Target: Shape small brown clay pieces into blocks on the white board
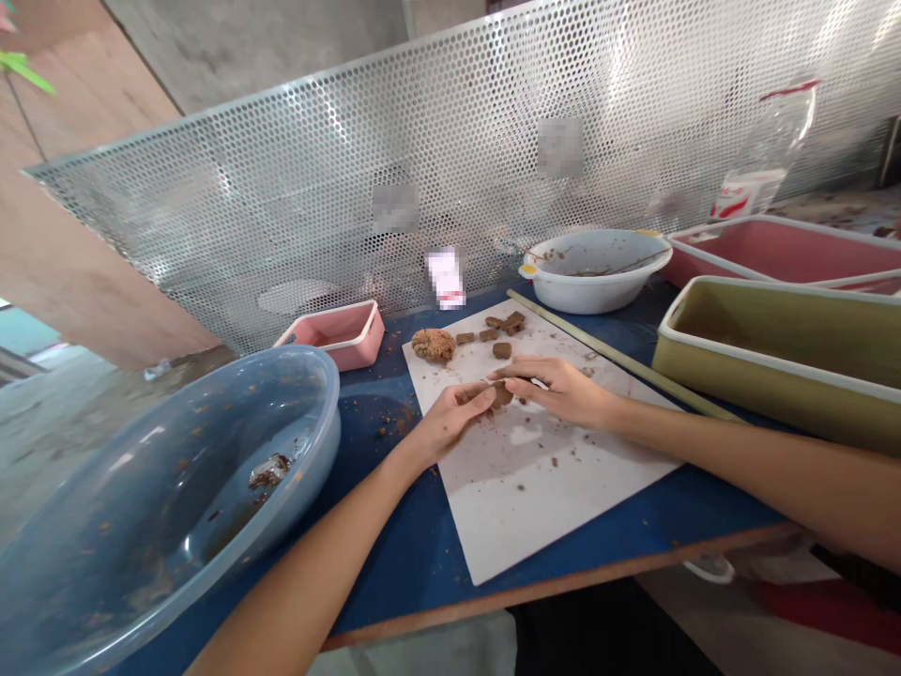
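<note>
Brown clay piece (pixel 502 394) sits between the person's two hands at about the middle of the white board (pixel 493 535); whether its underside touches the board cannot be told. The left hand (pixel 454 420) has its fingers closed on the near-left side of the piece, thumb laid along it. The right hand (pixel 563 390) comes over the board's right half, its fingers narrowed around the piece's far and right sides.

Loose crumbs (pixel 554 462) dot the board's near half. On its far part lie a rough lump (pixel 433 345), at the left corner, and several small blocks (pixel 491 334), with a single block (pixel 502 350) just beyond the fingers. A pale green stick (pixel 619 358) runs along the board's right edge.

The step in hand seems to be shaping by finger pressure. Light, even pressure from both sides should serve best, since clay this crumbly would probably crack under a hard pinch. Steadying with the left while the right smooths, low over the board, would keep any breakage catchable.
</note>
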{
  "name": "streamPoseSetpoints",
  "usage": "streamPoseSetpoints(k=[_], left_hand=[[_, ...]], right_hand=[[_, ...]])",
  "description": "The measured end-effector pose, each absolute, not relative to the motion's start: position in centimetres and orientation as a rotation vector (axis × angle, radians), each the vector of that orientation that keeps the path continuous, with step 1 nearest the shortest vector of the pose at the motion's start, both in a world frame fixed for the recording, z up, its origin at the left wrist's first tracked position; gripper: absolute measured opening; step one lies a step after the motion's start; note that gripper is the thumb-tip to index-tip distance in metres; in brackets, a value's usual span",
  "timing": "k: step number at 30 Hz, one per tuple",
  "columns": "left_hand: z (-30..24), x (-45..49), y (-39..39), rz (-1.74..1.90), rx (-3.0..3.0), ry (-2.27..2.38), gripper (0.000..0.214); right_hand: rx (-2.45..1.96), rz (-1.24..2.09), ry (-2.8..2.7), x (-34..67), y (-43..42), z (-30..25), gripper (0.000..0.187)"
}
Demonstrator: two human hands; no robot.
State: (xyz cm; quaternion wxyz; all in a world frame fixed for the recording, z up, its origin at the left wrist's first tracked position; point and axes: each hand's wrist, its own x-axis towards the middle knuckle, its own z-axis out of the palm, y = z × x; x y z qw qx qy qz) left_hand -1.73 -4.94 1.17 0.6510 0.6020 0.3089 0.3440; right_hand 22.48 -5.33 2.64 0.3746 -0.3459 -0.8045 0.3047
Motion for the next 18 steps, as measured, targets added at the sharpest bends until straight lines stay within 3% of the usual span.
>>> streamPoseSetpoints(k=[12,18], left_hand=[[1.0,-1.44,-5.17,0.865,1.291,0.718,0.061],[1.54,-1.1,-5.52,0.918,1.234,0.73,0.057]], right_hand=[[-1.031,0.838,-1.901,22.13,-5.78,2.65,0.038],[-1.056,1.017,-1.825,21.97,-5.65,2.59,0.05]])
